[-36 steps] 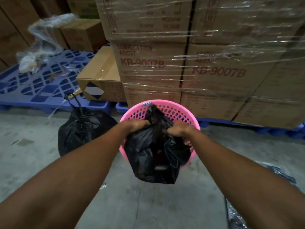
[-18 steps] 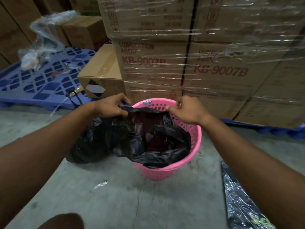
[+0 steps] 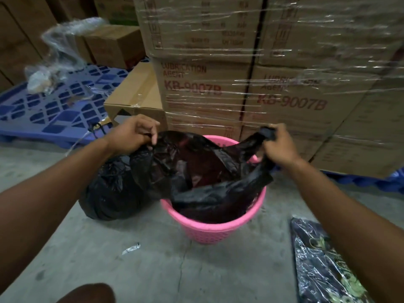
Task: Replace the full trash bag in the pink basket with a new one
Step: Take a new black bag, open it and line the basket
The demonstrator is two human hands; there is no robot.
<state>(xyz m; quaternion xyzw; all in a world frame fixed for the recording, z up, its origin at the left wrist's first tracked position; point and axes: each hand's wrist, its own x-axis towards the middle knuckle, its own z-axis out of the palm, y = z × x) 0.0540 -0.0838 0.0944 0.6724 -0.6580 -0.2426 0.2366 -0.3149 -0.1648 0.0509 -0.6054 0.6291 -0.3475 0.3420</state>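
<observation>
The pink basket (image 3: 215,231) stands on the concrete floor at centre. A new black trash bag (image 3: 207,178) hangs into it, its mouth stretched wide above the rim. My left hand (image 3: 133,133) grips the bag's left edge, out past the basket's left side. My right hand (image 3: 277,144) is closed on the bag's right handle, raised above the right rim. The full, tied black trash bag (image 3: 109,191) sits on the floor touching the basket's left side, partly hidden by the new bag.
Shrink-wrapped cardboard boxes (image 3: 251,88) stand stacked right behind the basket. A blue pallet (image 3: 54,110) with loose plastic wrap lies at the left. A pack of bags (image 3: 323,265) lies on the floor at right. A small scrap (image 3: 131,248) lies in front.
My hands have pulled further apart, spreading the bag's mouth wider over the basket. My right hand moved right and now holds the bag's handle. The view moved closer.
</observation>
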